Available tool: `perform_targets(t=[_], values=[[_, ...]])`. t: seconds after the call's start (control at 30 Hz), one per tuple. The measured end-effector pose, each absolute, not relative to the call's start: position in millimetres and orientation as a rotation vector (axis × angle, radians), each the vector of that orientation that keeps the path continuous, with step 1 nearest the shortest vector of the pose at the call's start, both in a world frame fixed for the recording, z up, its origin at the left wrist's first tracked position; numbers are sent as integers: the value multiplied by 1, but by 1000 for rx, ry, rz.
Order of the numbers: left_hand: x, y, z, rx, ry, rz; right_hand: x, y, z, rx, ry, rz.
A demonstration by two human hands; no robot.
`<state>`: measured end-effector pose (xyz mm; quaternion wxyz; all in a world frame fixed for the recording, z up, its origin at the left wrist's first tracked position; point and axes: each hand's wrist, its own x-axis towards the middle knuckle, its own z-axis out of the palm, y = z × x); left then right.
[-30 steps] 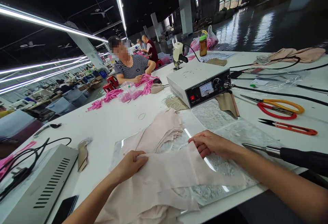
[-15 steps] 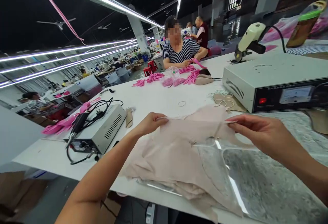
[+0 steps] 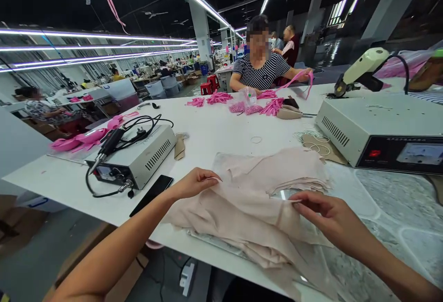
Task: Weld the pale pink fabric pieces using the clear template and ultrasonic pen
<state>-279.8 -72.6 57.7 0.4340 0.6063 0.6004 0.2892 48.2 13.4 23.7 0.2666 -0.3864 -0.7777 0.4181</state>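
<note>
White worktable [image 3: 211, 124]: a near pile [image 3: 273, 251] and a far stack [image 3: 273, 166] of pale fabric are borne.
Left hand [image 3: 194, 183]: the fabric piece [image 3: 256, 202] is pinched, thumb closed against fingers.
Right hand [image 3: 325, 207]: another part is pinched likewise.
Fabric piece: held spread over the near pile; straightening seems in hand, and even tension seems called for.

the white worktop [image 3: 214, 131] carries a cable-topped grey box [image 3: 152, 154] at left, a black phone [image 3: 152, 194] just beside it, a second grey box [image 3: 380, 114] at right, pink straps [image 3: 218, 97] toward the far side, and a marbled sheet [image 3: 391, 200] beneath pale pink fabric [image 3: 238, 219].
</note>
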Motion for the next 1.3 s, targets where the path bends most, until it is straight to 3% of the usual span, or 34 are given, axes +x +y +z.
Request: perform_targets(t=[0.4,0.63,0.7,0.8,0.93,1.13,1.3], values=[[-259,-73,90,1364,1425,1040,64,2,79,-1053,-1856,1403],[-265,-90,66,1538,1814,606,31,7,15,-1044,-1946,1657],[-269,-88,51,1632,1944,441,27,19,-4,-1086,-2011,1515],[-269,-77,43,1757,2143,290,37,46,-11,-1185,-2091,1045],[-242,-41,49,2019,2007,418,61,88,-5,-1227,-2088,608],[-165,35,30,2253,1643,373,74,116,-16,-1150,-2199,560],[-141,61,10,2365,1698,211,82,123,-19,-1115,-2211,569]])
